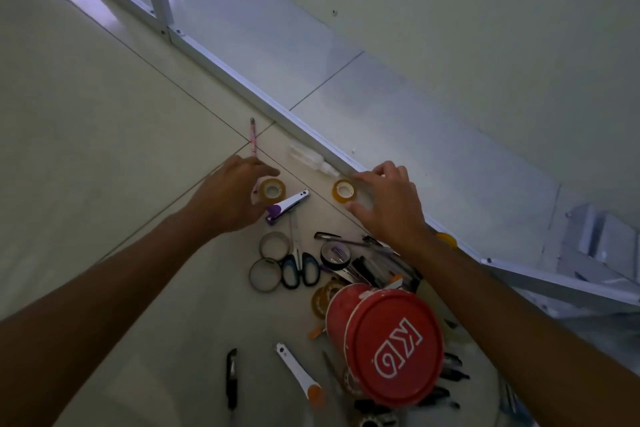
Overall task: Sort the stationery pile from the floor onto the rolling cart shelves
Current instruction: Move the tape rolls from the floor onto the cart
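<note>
Stationery lies scattered on the tiled floor. My left hand (230, 198) hovers with spread fingers around a small yellow tape roll (273, 191); whether it touches the roll is unclear. My right hand (384, 199) spreads thumb and fingers beside a second yellow tape roll (345, 190), holding nothing. Between the rolls lies a white and purple cutter (287, 204). A pink pencil (252, 137) lies beyond my left hand. Closer to me are two clear tape rings (273, 245), dark scissors (299, 269) and a black tape roll (335, 255). The cart is out of view.
A red lidded tub marked KD (391, 343) lies on its side over pens and tape. A white cutter with an orange end (299, 373) and a black pen (231, 378) lie nearest me. A white frame rail (277, 104) and wall border the pile on the right.
</note>
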